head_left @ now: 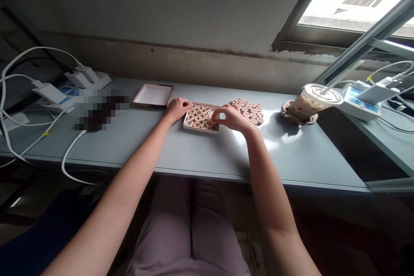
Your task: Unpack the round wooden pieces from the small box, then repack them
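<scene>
Item: box of round wooden pieces on the table. My left hand rests curled at its left edge. My right hand has its fingers pinching one piece inside.

Pixelated object left of lid

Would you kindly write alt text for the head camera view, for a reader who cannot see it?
A person's left hand steadies a small box of round wooden game pieces on a grey table, while the right hand fingers a piece in it. More pieces, an open lid and a sealed drink cup lie nearby.
</scene>
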`<state>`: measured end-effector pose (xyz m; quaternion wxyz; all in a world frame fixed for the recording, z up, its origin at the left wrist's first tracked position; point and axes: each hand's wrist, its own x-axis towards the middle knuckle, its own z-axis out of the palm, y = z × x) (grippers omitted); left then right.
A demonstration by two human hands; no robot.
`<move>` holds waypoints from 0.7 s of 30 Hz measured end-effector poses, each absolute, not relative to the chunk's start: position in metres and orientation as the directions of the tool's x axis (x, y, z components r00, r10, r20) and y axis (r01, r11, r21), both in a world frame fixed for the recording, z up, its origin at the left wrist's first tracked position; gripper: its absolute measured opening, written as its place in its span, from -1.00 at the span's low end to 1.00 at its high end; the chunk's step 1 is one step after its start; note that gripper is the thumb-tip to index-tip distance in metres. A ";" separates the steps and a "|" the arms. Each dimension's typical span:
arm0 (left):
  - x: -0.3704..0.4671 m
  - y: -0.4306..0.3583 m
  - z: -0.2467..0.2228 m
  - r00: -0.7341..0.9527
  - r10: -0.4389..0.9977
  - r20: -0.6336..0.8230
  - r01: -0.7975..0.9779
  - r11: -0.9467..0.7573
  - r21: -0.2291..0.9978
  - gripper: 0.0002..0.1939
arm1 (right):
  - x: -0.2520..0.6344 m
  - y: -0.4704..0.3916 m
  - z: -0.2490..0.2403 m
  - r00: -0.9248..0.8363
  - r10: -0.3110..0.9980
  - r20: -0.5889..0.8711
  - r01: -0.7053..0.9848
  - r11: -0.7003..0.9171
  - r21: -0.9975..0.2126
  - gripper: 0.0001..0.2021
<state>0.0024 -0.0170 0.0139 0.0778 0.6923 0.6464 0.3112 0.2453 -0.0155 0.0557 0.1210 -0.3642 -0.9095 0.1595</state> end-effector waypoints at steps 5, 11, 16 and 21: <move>0.004 -0.019 0.016 -0.036 0.944 0.328 0.835 -0.152 0.529 -0.67 | 0.245 -0.018 0.057 -0.666 0.728 0.163 0.653 0.674 -0.346 -0.79; 0.006 -0.023 0.020 -0.050 0.940 0.337 0.862 -0.129 0.490 -0.70 | 0.245 -0.022 0.059 -0.671 0.726 0.153 0.685 0.685 -0.249 -0.80; 0.007 -0.025 0.023 -0.057 0.939 0.338 0.907 -0.093 0.410 -0.70 | 0.244 -0.023 0.061 -0.668 0.739 0.088 0.687 0.658 -0.310 -0.79; 0.008 -0.025 0.023 -0.055 0.938 0.342 0.915 -0.090 0.393 -0.69 | 0.242 -0.023 0.063 -0.666 0.745 -0.014 0.691 0.610 -0.387 -0.84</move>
